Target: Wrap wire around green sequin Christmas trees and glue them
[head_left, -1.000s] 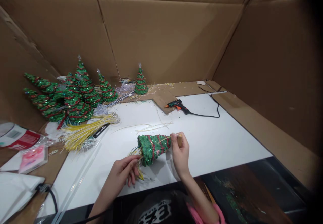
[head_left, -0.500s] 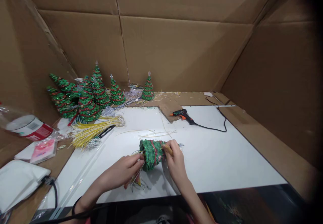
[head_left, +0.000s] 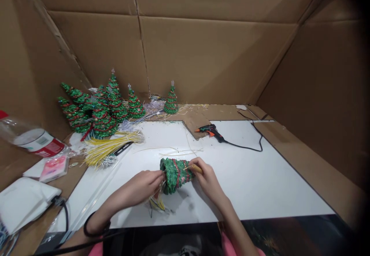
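Observation:
A small green sequined Christmas tree (head_left: 175, 173) with red garland lies on its side over the white board (head_left: 254, 179). My left hand (head_left: 143, 188) is closed on its wide base, where thin yellow wires (head_left: 157, 202) hang out. My right hand (head_left: 206, 179) is closed round the narrow top end and pinches a small tan stick (head_left: 197, 168) against it.
Several finished sequined trees (head_left: 100, 107) stand at the back left, one more tree (head_left: 171, 101) near the centre. A yellow wire bundle (head_left: 108, 148) lies beside them. A glue gun (head_left: 211, 130) with black cord rests behind. A plastic bottle (head_left: 31, 140) and white packets are at left. Cardboard walls surround.
The tree and both hands have shifted slightly lower and left on the board. My left hand has closed in on the tree's base. The view has tilted up.

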Demonstrator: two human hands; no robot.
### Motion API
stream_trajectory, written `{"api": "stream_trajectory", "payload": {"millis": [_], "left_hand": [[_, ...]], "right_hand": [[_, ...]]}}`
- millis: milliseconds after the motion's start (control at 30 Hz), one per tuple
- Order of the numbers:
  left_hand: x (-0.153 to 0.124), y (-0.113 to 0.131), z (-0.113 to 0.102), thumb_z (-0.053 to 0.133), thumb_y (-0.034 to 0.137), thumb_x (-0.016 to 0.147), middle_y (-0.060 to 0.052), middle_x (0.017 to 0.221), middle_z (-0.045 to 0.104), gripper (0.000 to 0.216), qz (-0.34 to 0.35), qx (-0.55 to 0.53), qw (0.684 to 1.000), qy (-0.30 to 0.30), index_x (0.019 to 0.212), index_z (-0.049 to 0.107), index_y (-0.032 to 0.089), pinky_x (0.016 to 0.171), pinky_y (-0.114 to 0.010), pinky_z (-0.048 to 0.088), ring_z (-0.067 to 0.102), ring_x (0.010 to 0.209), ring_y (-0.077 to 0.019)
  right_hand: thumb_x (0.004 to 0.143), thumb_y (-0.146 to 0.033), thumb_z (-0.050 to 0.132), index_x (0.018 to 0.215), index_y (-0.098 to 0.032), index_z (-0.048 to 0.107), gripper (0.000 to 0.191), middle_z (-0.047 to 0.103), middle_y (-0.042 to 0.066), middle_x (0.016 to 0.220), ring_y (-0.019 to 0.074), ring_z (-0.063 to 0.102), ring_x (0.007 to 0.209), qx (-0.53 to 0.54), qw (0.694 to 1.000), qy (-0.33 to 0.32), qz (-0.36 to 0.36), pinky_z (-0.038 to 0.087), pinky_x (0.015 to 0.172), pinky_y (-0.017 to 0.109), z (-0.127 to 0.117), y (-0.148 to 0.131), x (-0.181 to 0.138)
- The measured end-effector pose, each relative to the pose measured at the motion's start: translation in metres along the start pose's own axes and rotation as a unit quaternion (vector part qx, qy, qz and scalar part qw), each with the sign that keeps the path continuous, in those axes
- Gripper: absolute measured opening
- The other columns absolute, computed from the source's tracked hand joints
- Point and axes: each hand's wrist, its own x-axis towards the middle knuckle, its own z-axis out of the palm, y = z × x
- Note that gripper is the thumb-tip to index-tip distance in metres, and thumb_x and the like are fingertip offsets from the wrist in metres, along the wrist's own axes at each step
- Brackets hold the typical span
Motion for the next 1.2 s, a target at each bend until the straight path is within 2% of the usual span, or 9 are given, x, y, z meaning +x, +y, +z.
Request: {"api": "stream_trajectory", "payload": {"millis": [200, 300, 433, 533, 767, 967, 1200], "left_hand": [[0.021, -0.009, 0.0, 0.032, 0.027, 0.087, -0.001, 0.072, 0.065, 0.03, 0.015, -0.132, 0.99, -0.056, 0.079, 0.06, 0.019, 0.068, -0.023, 0.042, 0.058, 0.07, -0.0165], [0.021, -0.006, 0.003, 0.035, 0.024, 0.084, -0.003, 0.079, 0.066, 0.028, 0.009, -0.089, 0.996, -0.008, 0.077, 0.062, 0.018, 0.069, -0.023, 0.04, 0.058, 0.074, -0.0167], [0.019, -0.001, 0.01, 0.04, 0.023, 0.08, -0.004, 0.071, 0.064, 0.026, -0.033, 0.013, 0.997, 0.07, 0.066, 0.06, 0.016, 0.061, -0.024, 0.033, 0.054, 0.066, -0.0157], [0.022, -0.001, 0.016, 0.041, 0.021, 0.077, -0.004, 0.066, 0.061, 0.023, -0.04, 0.044, 0.993, 0.102, 0.06, 0.057, 0.016, 0.06, -0.024, 0.029, 0.05, 0.063, -0.0148], [0.028, -0.01, 0.036, 0.041, 0.017, 0.068, -0.001, 0.059, 0.052, 0.017, -0.07, -0.056, 0.986, 0.14, 0.054, 0.051, 0.016, 0.057, -0.023, 0.029, 0.047, 0.059, -0.0136], [0.033, -0.017, 0.047, 0.041, 0.017, 0.063, -0.004, 0.069, 0.062, 0.019, -0.064, -0.116, 0.979, 0.156, 0.062, 0.059, 0.015, 0.062, -0.025, 0.036, 0.055, 0.068, -0.0179], [0.03, -0.014, 0.046, 0.044, 0.02, 0.065, -0.004, 0.07, 0.066, 0.022, -0.063, -0.155, 0.972, 0.167, 0.064, 0.065, 0.014, 0.065, -0.026, 0.042, 0.056, 0.069, -0.0198]], "right_hand": [[0.08, -0.009, 0.045, 0.079, -0.019, 0.054, 0.013, 0.06, 0.0, 0.072, 0.0133, 0.053, 0.064, 0.016, 1.0, 0.012, 0.02, 0.038, 0.059, 0.023, 0.001, 0.004, 0.004], [0.08, -0.012, 0.047, 0.078, -0.019, 0.054, 0.01, 0.061, 0.0, 0.072, 0.0133, 0.054, 0.062, 0.016, 0.999, 0.023, 0.031, 0.038, 0.057, 0.022, 0.005, 0.003, 0.003], [0.082, -0.015, 0.048, 0.078, -0.019, 0.052, 0.007, 0.06, 0.0, 0.07, 0.0132, 0.054, 0.061, 0.018, 0.998, 0.046, 0.043, 0.038, 0.057, 0.022, 0.012, 0.001, -0.001], [0.084, -0.018, 0.047, 0.078, -0.02, 0.05, 0.006, 0.059, -0.001, 0.069, 0.0137, 0.054, 0.061, 0.032, 0.996, 0.058, 0.057, 0.038, 0.057, 0.023, 0.016, 0.001, -0.003], [0.085, -0.027, 0.05, 0.077, -0.019, 0.05, 0.011, 0.054, -0.002, 0.063, 0.0129, 0.05, 0.056, 0.061, 0.989, 0.114, 0.073, 0.036, 0.051, 0.022, 0.029, 0.0, -0.005], [0.085, -0.036, 0.053, 0.073, -0.018, 0.049, 0.022, 0.054, -0.002, 0.062, 0.0114, 0.049, 0.056, 0.106, 0.976, 0.166, 0.095, 0.037, 0.052, 0.021, 0.039, -0.009, -0.005], [0.084, -0.035, 0.056, 0.086, -0.018, 0.058, 0.017, 0.053, -0.002, 0.063, 0.0116, 0.048, 0.058, 0.075, 0.986, 0.132, 0.063, 0.037, 0.054, 0.021, 0.028, -0.006, -0.009]]}}
